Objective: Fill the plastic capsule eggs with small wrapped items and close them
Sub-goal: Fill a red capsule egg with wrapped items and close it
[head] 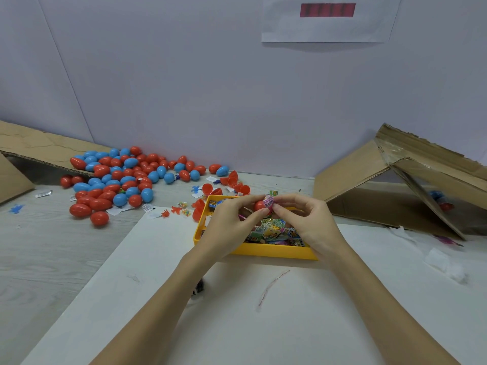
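Over the yellow tray [263, 252] of wrapped sweets [274, 231], the left hand [232, 222] holds a red egg half [259, 206] while the right hand [305, 219] pinches a pink wrapped item [269, 202] at its mouth.

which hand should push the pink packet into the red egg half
Right. The right hand already pinches the pink packet at the mouth of the red egg half, which the left hand grips and can steady.
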Demonstrator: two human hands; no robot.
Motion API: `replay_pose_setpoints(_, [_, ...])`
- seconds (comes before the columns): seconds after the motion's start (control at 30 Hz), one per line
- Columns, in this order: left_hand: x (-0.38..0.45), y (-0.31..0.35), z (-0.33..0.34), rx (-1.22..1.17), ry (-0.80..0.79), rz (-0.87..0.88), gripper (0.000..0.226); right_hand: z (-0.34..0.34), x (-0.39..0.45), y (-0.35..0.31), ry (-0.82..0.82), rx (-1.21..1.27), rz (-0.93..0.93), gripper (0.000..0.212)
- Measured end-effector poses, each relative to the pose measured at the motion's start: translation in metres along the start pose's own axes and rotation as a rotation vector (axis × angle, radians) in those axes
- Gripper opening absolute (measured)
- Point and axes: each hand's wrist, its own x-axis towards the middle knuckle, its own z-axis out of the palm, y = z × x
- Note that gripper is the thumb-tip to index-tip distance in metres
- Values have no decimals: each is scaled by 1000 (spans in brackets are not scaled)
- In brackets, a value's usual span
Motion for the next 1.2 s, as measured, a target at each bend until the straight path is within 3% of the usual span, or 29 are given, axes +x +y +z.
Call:
replay_pose_setpoints(0.1, [1,-1,0,-30,23,-5,39,0,0,1,-6,-12,-3,14])
replay_pose_setpoints(0.27, [0,-1,2,-66,79,7,21,0,1,1,-35,53,37,16])
replay_pose_setpoints(0.57, [-3,0,3,41,52,123,56,-1,2,0,-39,176,90,22])
replay_pose_setpoints(0.77, [-2,-4,1,127,67,202,52,-2,2,-4,-73,225,145,37])
replay_pose_setpoints(1.07, [-3,0,2,245,121,262,57,-4,3,-6,-106,271,190,32])
replay_pose_setpoints(1.2, [-2,4,3,210,190,297,40,-6,2,-9,-137,320,209,37])
